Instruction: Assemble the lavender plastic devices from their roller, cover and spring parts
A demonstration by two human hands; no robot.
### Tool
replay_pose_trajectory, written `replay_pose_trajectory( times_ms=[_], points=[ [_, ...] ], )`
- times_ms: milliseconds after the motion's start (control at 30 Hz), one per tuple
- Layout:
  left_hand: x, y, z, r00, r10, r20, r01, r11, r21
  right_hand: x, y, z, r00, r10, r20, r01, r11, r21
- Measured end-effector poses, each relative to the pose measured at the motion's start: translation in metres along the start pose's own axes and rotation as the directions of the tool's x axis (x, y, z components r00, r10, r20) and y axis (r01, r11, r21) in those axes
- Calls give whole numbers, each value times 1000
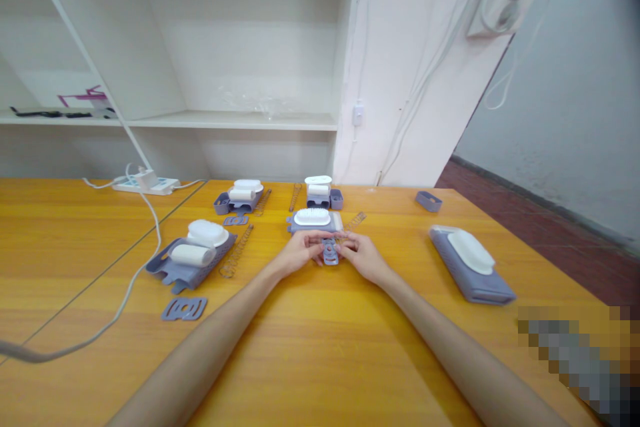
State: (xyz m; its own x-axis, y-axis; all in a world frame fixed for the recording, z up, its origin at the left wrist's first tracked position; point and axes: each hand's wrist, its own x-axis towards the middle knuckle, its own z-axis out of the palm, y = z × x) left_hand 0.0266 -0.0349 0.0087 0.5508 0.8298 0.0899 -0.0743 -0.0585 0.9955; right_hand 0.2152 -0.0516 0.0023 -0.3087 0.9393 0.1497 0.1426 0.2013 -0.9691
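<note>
In the head view, the left hand (pixel 299 252) and right hand (pixel 364 255) pinch a slotted purple-grey plate (pixel 330 255) over the middle of the counter (pixel 320 353), fingers nearly closed at its two sides, presumably to steady it. A bristled white brush (pixel 313 217) lies just beyond. At left, a spring (pixel 237 253) and a loose plate (pixel 184 309) lie near an open case (pixel 183 273), perhaps grouped as one set. No brand, label or writing is readable.
</note>
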Motion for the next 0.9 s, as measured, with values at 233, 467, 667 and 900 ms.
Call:
replay_pose_trajectory(
  times_ms=[233,467,667,900],
  points=[
    [1,-3,2,1000,8,-24,-8,1000,-1,1,2,1,999,7,-36,-9,998,-58],
    [1,-1,2,1000,-11,-5,11,1000,-3,1,1,2,999,6,-35,-9,997,-76],
    [-1,3,3,1000,-30,8,30,999,-20,0,0,2,999,3,-51,-7,996,-86],
    [1,0,4,1000,-20,-9,20,1000,-15,-2,-4,5,998,14,-66,-16,1000,-26]
  ],
)
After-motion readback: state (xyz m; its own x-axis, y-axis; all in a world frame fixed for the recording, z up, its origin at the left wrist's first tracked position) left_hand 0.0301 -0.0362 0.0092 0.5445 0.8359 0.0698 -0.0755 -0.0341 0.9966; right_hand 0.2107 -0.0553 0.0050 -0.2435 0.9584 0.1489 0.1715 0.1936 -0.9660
